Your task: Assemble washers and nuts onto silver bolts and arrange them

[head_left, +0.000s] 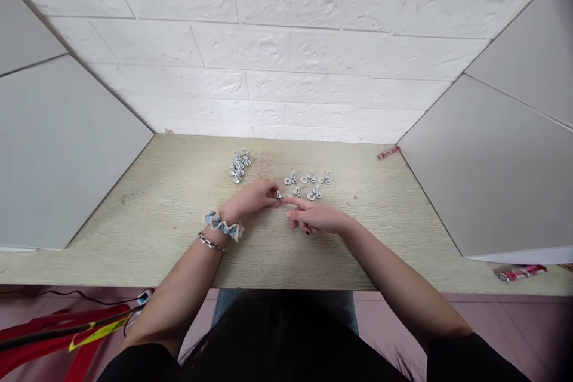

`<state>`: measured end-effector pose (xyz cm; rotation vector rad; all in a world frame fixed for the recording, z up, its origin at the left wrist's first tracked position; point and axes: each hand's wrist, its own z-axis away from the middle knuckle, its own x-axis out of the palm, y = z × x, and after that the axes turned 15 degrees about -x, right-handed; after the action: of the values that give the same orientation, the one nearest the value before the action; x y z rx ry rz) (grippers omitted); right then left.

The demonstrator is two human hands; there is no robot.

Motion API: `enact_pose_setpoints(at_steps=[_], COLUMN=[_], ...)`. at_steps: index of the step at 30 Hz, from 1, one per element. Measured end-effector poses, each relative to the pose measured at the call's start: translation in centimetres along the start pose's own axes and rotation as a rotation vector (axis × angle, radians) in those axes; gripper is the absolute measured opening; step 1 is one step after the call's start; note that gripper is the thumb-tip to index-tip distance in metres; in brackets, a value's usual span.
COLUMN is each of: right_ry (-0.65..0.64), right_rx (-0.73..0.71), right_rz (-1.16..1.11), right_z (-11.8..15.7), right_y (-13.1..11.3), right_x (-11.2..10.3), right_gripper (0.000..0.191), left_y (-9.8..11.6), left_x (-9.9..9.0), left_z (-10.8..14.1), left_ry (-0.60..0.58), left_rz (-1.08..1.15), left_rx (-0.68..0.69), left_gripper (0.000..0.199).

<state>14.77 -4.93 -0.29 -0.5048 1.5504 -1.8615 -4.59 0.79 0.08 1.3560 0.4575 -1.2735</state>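
Note:
My left hand [257, 196] has its thumb and fingertips closed around a small silver bolt [278, 194] that stands upright on the wooden tabletop. From the other side, my right hand [316, 216] points its index finger at a small nut or washer right beside that bolt; its other fingers are loosely bent and hold nothing. Just behind that finger is another bolt [297, 191], partly hidden. To its right sits a bolt set [316, 191] with a flat washer and a nut. Behind these, a row of similar sets includes one bolt [293, 176] with a washer [287, 181].
A pile of silver bolts with washers [237, 167] lies at the back left of the tabletop [179, 203]. A white brick-pattern wall [286, 71] closes off the back. Grey panels [76, 149] flank both sides. Red cylinders [387, 153] lie by the right panel.

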Motion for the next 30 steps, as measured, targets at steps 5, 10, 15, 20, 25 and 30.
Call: enact_pose_setpoints(at_steps=[5,10,15,20,25,30], right_ry=[0.043,0.045,0.034,0.014,0.008,0.011], right_rx=[-0.005,-0.001,0.002,0.004,0.010,0.004], right_rz=[-0.015,-0.022,-0.015,0.005,0.026,0.024], right_z=[-0.04,-0.03,-0.04,-0.01,0.03,0.03], right_y=[0.14,0.30,0.34,0.15,-0.04,-0.04], right_x=[0.05,0.02,0.02,0.04,0.08,0.09], right_gripper=[0.058,0.061,0.064,0.064,0.062,0.061], left_y=[-0.83,-0.90,-0.71,-0.58,-0.34,-0.24], left_x=[-0.14,-0.47,-0.41,-0.27,-0.21,-0.17], left_z=[-0.28,-0.11,-0.17,-0.30,-0.19,-0.10], left_ry=[-0.026,-0.057,-0.071,-0.078,-0.079,-0.048], left_rz=[0.020,0.028,0.027,0.016,0.030,0.014], left_rx=[-0.025,-0.094,-0.099,-0.092,-0.074,-0.075], left_gripper=[0.033,0.028,0.019,0.017,0.016,0.015])
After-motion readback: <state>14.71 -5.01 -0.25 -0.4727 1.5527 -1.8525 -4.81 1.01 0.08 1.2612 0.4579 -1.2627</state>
